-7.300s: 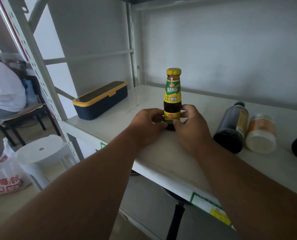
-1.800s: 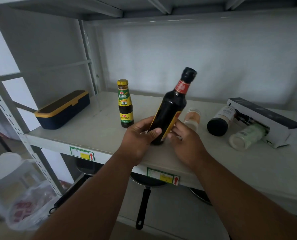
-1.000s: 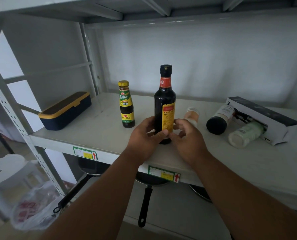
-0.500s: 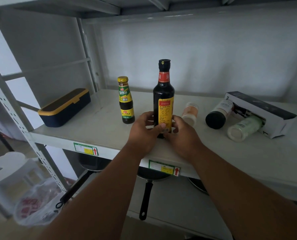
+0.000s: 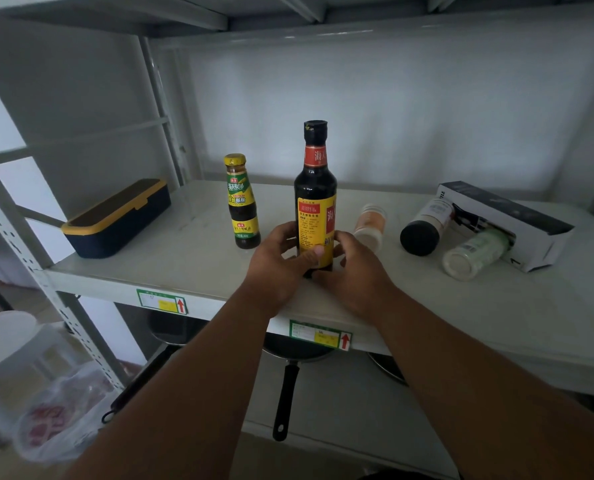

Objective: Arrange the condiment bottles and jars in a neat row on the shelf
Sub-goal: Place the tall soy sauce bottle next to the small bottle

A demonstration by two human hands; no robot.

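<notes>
A tall dark soy sauce bottle (image 5: 315, 188) with a red neck band and yellow label stands upright near the front of the white shelf (image 5: 191, 258). My left hand (image 5: 277, 261) and my right hand (image 5: 352, 268) both grip its lower part. Just left of it stands a small oyster sauce bottle (image 5: 242, 202) with a yellow cap. Behind my right hand an orange spice jar (image 5: 370, 225) lies on its side. Further right lie a black-capped jar (image 5: 427, 226) and a pale green jar (image 5: 475, 249).
A navy box with a yellow rim (image 5: 115, 218) sits at the shelf's left end. A black and white carton (image 5: 506, 221) lies at the right. Pans (image 5: 288, 372) hang on the lower shelf. A white stool (image 5: 4, 341) and a plastic bag (image 5: 60, 414) are at lower left.
The soy sauce bottle went from tilted in my hands to upright on the shelf beside the oyster sauce bottle. Both hands stay on it.
</notes>
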